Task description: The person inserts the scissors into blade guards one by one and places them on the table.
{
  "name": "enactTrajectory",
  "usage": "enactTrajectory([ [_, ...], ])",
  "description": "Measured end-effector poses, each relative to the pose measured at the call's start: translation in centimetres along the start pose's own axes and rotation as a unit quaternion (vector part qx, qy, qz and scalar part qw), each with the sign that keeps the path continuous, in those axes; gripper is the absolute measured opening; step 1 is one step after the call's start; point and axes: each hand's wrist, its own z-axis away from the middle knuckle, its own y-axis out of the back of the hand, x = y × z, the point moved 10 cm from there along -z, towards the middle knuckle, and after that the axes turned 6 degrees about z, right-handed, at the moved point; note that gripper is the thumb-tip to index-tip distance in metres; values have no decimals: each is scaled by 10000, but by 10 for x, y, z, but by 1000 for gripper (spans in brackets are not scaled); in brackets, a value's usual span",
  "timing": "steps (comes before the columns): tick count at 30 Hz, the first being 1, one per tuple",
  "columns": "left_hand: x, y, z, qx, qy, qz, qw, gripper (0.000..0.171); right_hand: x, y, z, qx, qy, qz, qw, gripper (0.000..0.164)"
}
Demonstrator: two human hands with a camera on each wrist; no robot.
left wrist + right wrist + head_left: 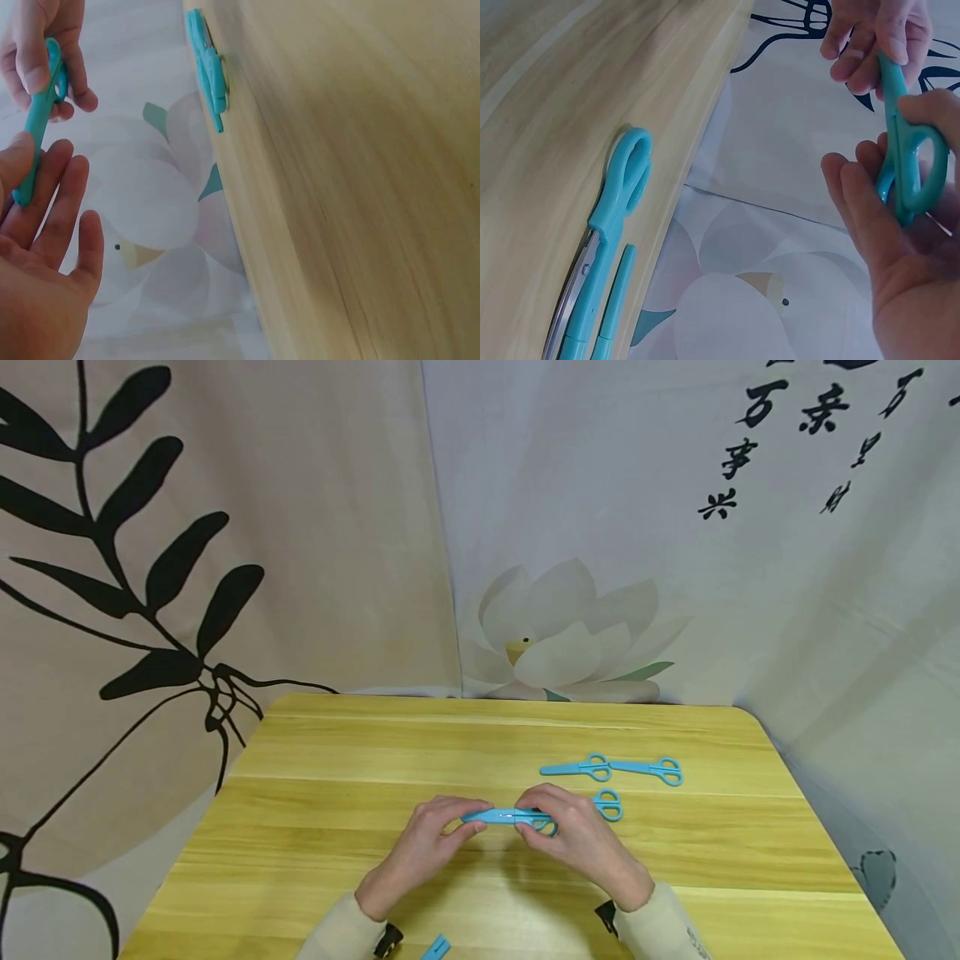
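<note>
My left hand (431, 835) and right hand (573, 831) hold one pair of light-blue scissors (498, 816) level above the wooden table. The left thumb and fingers pinch the blade end, where a blue cover hides the blades. At the other end, my right hand (915, 247) pinches the scissors near the ring handles, its thumb lying against one ring. In the left wrist view, the same scissors (43, 112) span both hands, with the left hand (45, 262) under the tip. Just behind the right hand, the handles of another pair of scissors (609, 805) show; the hand hides the rest.
Two more pairs of blue scissors lie end to end farther back on the table (337, 777), a left pair (573, 768) and a right pair (648, 767). A small slotted blue piece (437, 947) lies at the near edge. Printed curtains (337, 527) hang behind the table.
</note>
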Motion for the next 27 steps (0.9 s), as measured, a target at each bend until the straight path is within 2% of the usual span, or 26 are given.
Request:
enactTrajectory([
  [12,3,-1,0,16,-118,-19,9999,23,2,-2,1,-38,-88,133,9999,18],
  [20,6,-4,0,-126,-261,-152,9995,22,4,-3,6,-56,-157,298,9994,23],
  [27,5,-10,1,-185,-128,-87,9997,24,6,-1,11,-70,-194,292,9994,25],
])
